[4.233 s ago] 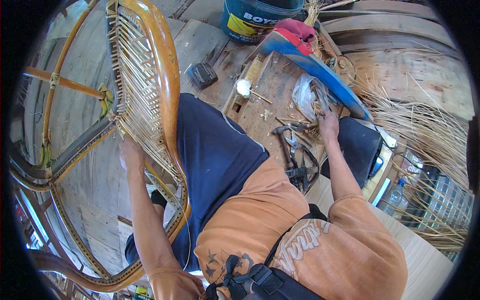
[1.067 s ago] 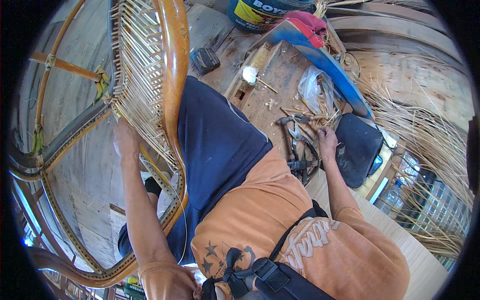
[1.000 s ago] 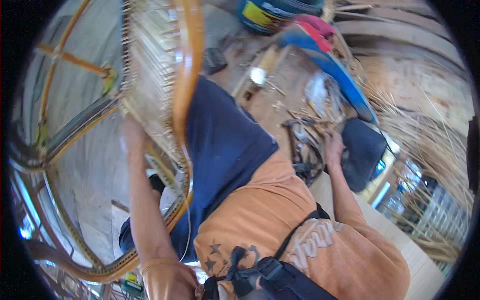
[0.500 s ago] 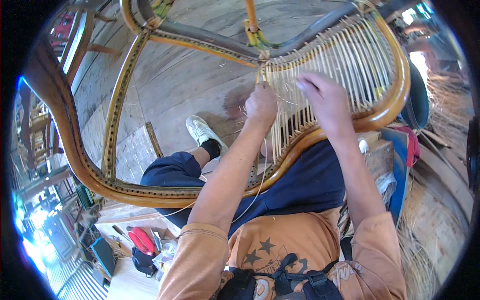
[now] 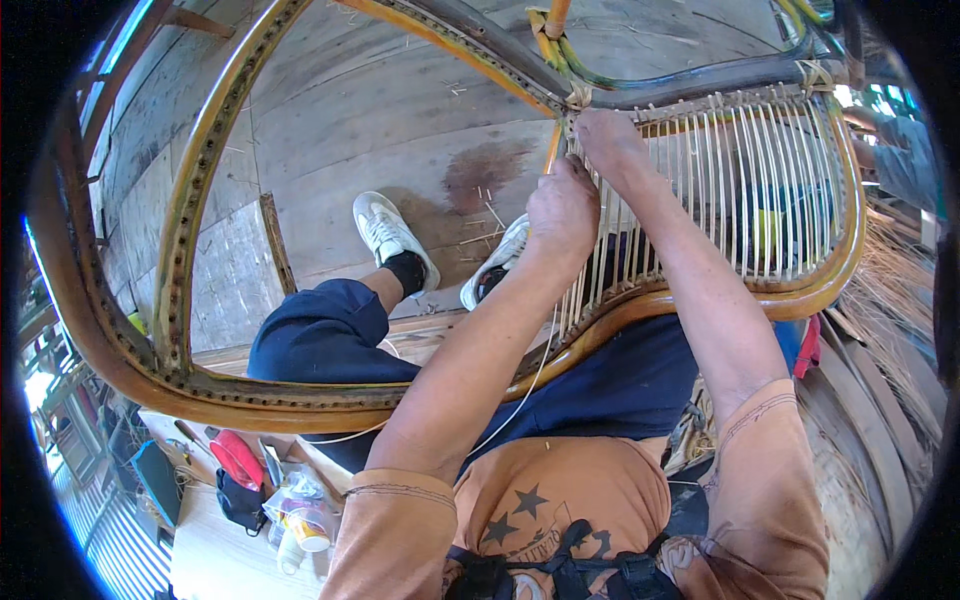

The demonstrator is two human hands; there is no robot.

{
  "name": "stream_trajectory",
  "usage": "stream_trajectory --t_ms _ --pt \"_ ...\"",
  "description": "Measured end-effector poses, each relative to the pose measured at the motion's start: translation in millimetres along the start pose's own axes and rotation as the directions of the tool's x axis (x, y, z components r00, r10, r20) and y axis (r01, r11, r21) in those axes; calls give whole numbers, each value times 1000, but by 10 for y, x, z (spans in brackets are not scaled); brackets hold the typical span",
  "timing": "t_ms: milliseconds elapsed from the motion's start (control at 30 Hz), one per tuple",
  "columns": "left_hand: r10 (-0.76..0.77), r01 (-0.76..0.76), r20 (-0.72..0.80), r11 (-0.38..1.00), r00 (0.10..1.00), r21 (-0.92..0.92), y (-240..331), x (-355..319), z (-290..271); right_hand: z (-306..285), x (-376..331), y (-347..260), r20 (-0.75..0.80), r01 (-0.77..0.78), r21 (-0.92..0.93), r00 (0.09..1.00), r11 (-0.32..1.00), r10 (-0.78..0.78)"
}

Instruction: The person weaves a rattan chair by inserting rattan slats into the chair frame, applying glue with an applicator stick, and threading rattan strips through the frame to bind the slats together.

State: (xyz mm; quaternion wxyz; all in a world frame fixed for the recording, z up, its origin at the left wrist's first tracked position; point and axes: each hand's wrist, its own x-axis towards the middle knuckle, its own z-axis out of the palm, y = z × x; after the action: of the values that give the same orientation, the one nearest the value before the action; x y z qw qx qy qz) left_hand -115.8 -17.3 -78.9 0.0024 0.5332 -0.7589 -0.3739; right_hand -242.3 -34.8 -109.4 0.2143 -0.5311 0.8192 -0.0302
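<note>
Across my lap rests a curved rattan chair frame (image 5: 250,408), its inner edges lined with small holes. Pale cane strands (image 5: 700,200) run side by side over its right-hand section. My left hand (image 5: 565,208) is closed around a strand at the leftmost end of this row, just below the dark upper rail. My right hand (image 5: 612,145) is closed with its fingertips against the joint of that rail, right above the left; what it pinches is hidden. A loose cane strand (image 5: 530,385) trails over the front rail onto my lap.
On the left, a pale board (image 5: 225,540) carries a red item (image 5: 237,460), a black pouch (image 5: 240,503) and a plastic bag (image 5: 300,510). Wooden planks form the floor under my shoes (image 5: 392,240). Loose fibres (image 5: 885,270) lie in a heap at the right.
My right hand has come down-left from above the strands to the rail joint beside my left hand. My left hand has shifted slightly right. The view has moved, showing both shoes.
</note>
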Motion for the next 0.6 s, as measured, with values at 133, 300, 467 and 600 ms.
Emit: stream_trajectory --t_ms 133,300,467,600 --pt "-3 3 30 1000 1000 -3 -11 8 -22 -72 -35 -86 34 44 -100 999 994 -41" --pt "5 -5 40 1000 999 -11 16 8 -9 -10 -86 8 -46 120 -176 990 977 -130" --pt "16 -13 58 999 998 -49 -43 22 25 -45 -203 -122 -138 128 -183 978 975 -154" --pt "18 -13 63 997 998 -74 -32 22 5 -34 -180 -142 -165 176 -170 965 970 -204"
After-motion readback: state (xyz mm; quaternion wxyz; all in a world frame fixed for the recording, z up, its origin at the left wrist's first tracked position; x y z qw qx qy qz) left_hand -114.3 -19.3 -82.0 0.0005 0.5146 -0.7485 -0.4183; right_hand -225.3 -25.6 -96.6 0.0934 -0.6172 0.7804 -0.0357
